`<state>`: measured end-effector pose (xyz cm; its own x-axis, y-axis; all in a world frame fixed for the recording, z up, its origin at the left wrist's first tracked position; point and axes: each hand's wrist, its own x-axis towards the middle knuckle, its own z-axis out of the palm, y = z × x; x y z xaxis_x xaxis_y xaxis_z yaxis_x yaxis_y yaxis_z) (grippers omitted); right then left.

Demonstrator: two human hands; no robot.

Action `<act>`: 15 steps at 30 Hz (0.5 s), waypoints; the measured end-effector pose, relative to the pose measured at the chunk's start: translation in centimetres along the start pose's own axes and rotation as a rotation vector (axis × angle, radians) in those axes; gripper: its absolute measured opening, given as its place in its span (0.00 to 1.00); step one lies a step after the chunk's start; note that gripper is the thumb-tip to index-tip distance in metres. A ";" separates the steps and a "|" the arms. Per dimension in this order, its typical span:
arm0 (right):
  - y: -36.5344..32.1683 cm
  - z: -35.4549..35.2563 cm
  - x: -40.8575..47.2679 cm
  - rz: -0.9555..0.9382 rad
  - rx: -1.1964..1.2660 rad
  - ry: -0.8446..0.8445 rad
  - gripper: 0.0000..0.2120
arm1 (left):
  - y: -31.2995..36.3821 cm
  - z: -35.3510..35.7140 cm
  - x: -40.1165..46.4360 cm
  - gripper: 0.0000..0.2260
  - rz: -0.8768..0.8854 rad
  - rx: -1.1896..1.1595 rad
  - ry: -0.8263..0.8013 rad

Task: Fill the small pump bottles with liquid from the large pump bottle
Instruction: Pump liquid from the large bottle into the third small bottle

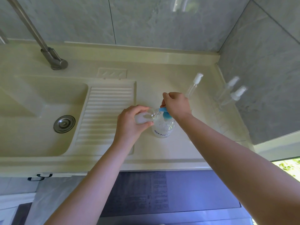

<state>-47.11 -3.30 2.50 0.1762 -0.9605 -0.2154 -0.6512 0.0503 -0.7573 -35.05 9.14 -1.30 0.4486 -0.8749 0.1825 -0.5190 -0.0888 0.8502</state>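
The large clear pump bottle with a blue pump head stands on the cream counter. My right hand sits on top of the blue pump, fingers curled over it. My left hand grips a small clear bottle, tilted on its side, its open threaded neck right at the blue nozzle. The small bottle holds some whitish liquid. Its cap is off.
A small pump bottle stands behind my right hand. Two more small pump bottles stand by the right wall. A ribbed washboard and sink basin lie to the left, with a faucet behind.
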 end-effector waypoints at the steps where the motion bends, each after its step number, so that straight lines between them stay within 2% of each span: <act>1: -0.1 -0.2 0.0 0.016 0.012 -0.008 0.16 | 0.1 -0.1 0.0 0.19 0.000 -0.002 0.003; 7: 0.1 0.0 0.0 -0.028 -0.030 -0.005 0.13 | 0.3 0.1 0.0 0.18 -0.010 0.001 0.008; 15: 0.2 0.5 0.1 -0.063 -0.063 0.032 0.17 | 0.2 0.1 0.2 0.19 -0.008 0.010 0.001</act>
<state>-46.83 -3.21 1.98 0.1951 -0.9695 -0.1482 -0.6846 -0.0264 -0.7285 -35.13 8.93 -1.15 0.4534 -0.8738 0.1758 -0.5222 -0.1006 0.8468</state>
